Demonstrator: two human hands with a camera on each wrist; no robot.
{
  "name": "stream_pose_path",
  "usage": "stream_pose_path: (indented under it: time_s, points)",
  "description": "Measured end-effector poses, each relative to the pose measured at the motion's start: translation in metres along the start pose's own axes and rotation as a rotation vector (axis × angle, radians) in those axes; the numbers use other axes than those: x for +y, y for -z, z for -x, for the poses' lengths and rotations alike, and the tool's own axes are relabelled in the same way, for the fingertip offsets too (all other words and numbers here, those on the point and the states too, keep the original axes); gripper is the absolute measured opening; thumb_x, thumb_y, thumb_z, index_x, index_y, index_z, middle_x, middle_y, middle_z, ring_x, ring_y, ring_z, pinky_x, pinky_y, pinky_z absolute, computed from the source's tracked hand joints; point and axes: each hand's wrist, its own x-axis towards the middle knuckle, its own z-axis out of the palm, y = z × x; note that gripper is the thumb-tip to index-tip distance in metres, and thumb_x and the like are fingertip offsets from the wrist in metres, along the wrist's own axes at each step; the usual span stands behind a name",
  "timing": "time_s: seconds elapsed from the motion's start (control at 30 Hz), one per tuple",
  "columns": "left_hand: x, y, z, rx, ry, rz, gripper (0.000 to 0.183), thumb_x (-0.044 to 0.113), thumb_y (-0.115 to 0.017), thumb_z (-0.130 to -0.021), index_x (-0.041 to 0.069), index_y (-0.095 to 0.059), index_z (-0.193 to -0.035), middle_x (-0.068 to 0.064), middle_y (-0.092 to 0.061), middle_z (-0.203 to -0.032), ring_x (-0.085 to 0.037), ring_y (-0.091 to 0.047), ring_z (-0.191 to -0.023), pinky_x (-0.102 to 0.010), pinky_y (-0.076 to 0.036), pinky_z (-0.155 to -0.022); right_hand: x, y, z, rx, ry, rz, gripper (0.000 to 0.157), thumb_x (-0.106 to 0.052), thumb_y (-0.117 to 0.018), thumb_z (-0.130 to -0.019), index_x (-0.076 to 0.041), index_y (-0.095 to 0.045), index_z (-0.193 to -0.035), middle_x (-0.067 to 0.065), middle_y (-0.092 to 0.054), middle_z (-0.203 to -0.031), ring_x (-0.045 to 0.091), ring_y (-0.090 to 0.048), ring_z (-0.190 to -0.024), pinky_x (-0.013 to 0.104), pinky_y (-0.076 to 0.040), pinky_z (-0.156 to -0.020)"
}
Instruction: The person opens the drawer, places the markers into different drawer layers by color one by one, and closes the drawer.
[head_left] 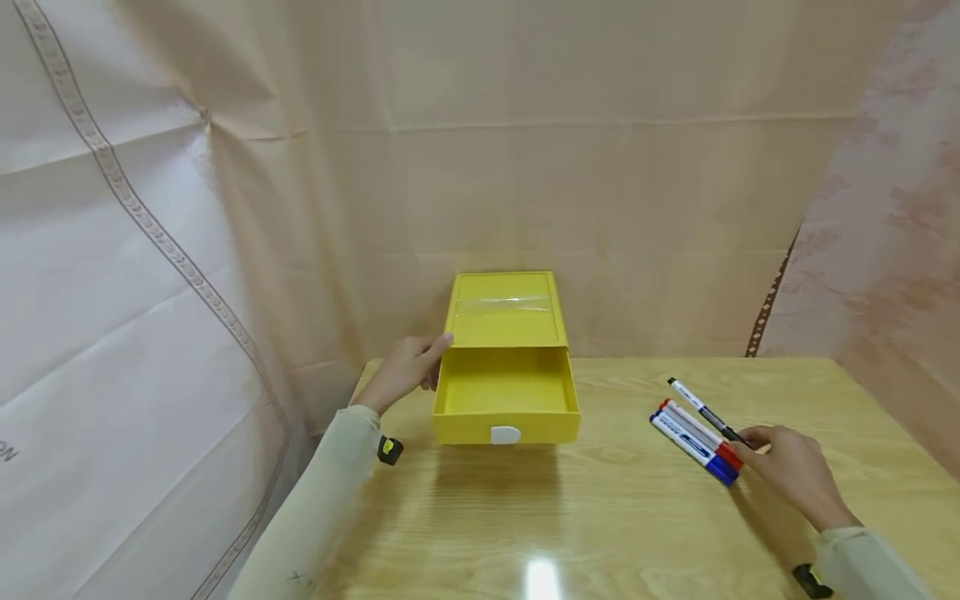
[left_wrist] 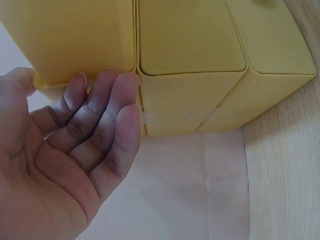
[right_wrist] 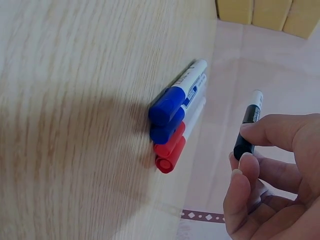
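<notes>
A yellow drawer unit (head_left: pixel 506 312) stands at the back of the table, its top drawer (head_left: pixel 507 429) pulled out and showing a bare inside. My left hand (head_left: pixel 405 367) holds the unit's left side by the front edge, thumb at the top corner; in the left wrist view its curled fingers (left_wrist: pixel 127 130) lie against the side wall. On the right, my right hand (head_left: pixel 795 467) pinches a black marker (right_wrist: pixel 251 115) by its capped end, between thumb and fingers. Beside it, blue markers (head_left: pixel 693 450) and red markers (head_left: pixel 705 433) lie together on the table.
The wooden table (head_left: pixel 630 533) runs under everything. Pale cloth (head_left: pixel 600 183) hangs behind it, with more cloth at both sides. Two closed lower tiers (left_wrist: pixel 192 40) of the unit show in the left wrist view.
</notes>
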Motion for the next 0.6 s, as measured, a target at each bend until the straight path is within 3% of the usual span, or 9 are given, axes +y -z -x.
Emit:
stream_pose_path:
  time_s: [0.17, 0.4, 0.6]
  points:
    - [0.0008, -0.0016, -0.0003, -0.001, 0.001, -0.009, 0.064, 0.064, -0.042, -0.104, 0.009, -0.067, -0.080, -0.009, -0.067, -0.073, -0.043, -0.065, -0.074, -0.050, -0.057, -0.070, -0.0006, 0.0008, -0.0015, -0.004, 0.007, 0.005, 0.030, -0.026, -0.073, -0.095, 0.002, -0.076, -0.105, 0.019, -0.076, -0.096, 0.031, -0.069, -0.078, 0.052, -0.051, -0.068]
    - [0.0010, -0.0047, -0.0037, -0.003, -0.010, -0.025, 0.068, 0.065, -0.041, -0.104, 0.007, -0.068, -0.080, -0.010, -0.066, -0.071, -0.034, -0.064, -0.065, -0.047, -0.056, -0.069, 0.0013, 0.0029, -0.0035, 0.013, -0.015, 0.001, 0.029, -0.025, -0.075, -0.094, 0.002, -0.076, -0.104, 0.020, -0.075, -0.097, 0.042, -0.069, -0.085, 0.054, -0.050, -0.068]
    - [-0.0005, 0.0001, -0.0033, -0.007, -0.001, -0.038, 0.069, 0.066, -0.040, -0.104, 0.007, -0.067, -0.079, -0.010, -0.065, -0.071, -0.031, -0.063, -0.064, -0.046, -0.057, -0.066, -0.0015, -0.0015, -0.0062, 0.024, -0.003, -0.007, 0.028, -0.025, -0.077, -0.092, 0.001, -0.076, -0.102, 0.018, -0.076, -0.095, 0.034, -0.068, -0.078, 0.048, -0.050, -0.064]
